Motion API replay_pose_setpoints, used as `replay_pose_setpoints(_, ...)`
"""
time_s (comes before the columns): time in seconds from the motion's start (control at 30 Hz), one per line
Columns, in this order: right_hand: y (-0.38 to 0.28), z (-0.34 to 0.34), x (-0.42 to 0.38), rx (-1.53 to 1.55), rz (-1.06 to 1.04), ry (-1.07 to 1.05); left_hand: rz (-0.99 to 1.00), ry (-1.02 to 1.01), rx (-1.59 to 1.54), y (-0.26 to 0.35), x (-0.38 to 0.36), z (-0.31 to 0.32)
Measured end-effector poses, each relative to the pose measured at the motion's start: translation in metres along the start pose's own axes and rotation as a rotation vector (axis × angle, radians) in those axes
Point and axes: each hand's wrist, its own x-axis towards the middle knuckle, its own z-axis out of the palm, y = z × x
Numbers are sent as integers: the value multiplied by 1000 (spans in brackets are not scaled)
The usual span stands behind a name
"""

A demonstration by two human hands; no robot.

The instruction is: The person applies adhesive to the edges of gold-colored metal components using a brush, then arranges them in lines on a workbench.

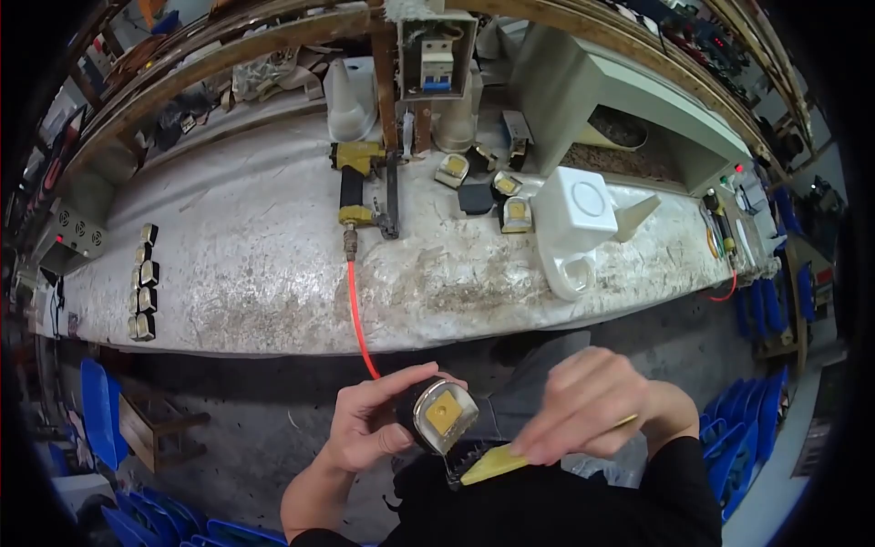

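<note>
My left hand [363,421] grips a black shoe heel [445,415] with a shiny metallic rim and a yellow square on its pale face. That face is turned up toward me. My right hand [586,408] is closed around the yellow handle of a brush [497,463], whose dark bristles point left, just below the heel. A thin glossy strand hangs from the heel's lower edge toward the bristles. Both hands are in front of the workbench, above my dark clothing.
On the workbench [264,292] lies a yellow-and-black nail gun [358,187] with a red air hose [357,314]. Several heels [146,273] stand in rows at the left; others [516,214] sit near a white plastic container [576,205]. A wooden stool [155,424] stands on the floor.
</note>
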Motion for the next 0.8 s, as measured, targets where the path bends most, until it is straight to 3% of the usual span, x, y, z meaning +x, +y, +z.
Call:
replay_pose_setpoints(0.3,-4,-21,19,-172,-16,-97,-79,91,125,6,-6,-11)
replay_pose_setpoints(0.5,23,-19,-13,1,102,45,-22,157,380,29,3,-50)
replay_pose_setpoints(0.53,30,-20,-20,126,99,157,7,189,521,40,15,-70)
replay_pose_setpoints(0.57,36,-22,-28,248,99,266,-21,392,609,50,23,-86)
replay_pose_setpoints(0.63,48,-23,-34,476,106,472,-114,397,595,72,38,-150)
replay_pose_setpoints(0.67,52,-18,-35,483,93,461,-105,406,608,70,44,-171)
replay_pose_setpoints(0.8,69,2,-39,784,292,784,-89,593,817,66,55,-240)
